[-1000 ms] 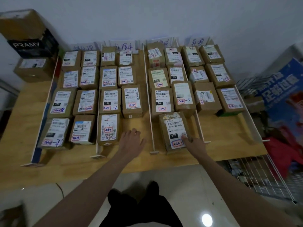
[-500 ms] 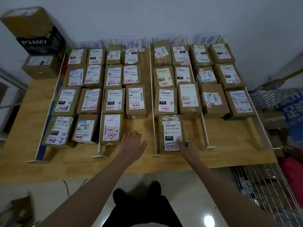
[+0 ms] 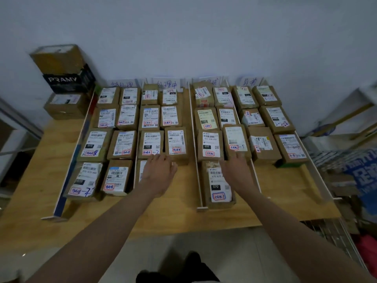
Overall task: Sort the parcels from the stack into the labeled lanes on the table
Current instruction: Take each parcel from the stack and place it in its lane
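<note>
With both hands spread flat, left hand and right hand flanking the white lane divider, nudge front-row parcels square without crossing it.

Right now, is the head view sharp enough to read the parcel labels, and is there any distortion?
Head view: dim and soft; big digits like 070 on the near parcel are readable, small print is not; wide-angle lens bends the table edge; both hands slightly blurred.

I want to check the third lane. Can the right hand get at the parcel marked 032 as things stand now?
Probably yes. The right hand hovers over the 070 parcel, just right of the 032 parcel. The top of 032 lies bare, but neighbours crowd its sides.
</note>
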Demonstrator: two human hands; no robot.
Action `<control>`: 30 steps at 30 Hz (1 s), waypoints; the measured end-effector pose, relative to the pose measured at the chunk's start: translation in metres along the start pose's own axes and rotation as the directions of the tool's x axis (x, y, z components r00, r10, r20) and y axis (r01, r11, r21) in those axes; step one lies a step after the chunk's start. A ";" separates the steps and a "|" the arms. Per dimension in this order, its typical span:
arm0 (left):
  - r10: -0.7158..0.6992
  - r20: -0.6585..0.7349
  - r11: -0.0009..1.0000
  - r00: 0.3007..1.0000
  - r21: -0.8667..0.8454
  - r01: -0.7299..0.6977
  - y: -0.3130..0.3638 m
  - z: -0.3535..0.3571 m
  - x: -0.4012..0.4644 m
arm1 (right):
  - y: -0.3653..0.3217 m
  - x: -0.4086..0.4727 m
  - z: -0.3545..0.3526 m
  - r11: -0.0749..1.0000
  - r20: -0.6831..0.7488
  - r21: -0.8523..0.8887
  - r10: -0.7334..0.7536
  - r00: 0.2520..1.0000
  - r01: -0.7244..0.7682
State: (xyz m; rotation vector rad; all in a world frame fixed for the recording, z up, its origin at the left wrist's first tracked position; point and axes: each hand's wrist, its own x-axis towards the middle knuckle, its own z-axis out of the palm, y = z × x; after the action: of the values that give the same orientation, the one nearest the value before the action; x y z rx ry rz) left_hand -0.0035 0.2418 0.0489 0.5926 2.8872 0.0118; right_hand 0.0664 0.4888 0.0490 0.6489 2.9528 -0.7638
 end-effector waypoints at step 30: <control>-0.404 -0.265 0.908 0.876 -0.002 0.418 -0.385 -0.073 -0.102 | -0.406 -0.004 0.150 0.816 0.061 -0.196 -0.543 0.838 0.543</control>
State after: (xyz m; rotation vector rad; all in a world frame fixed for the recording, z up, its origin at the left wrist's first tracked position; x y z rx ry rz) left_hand -0.0749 -0.1501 0.1215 -0.0361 3.2173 -0.0566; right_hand -0.1042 0.0945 0.1035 -0.2348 3.1741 -0.4488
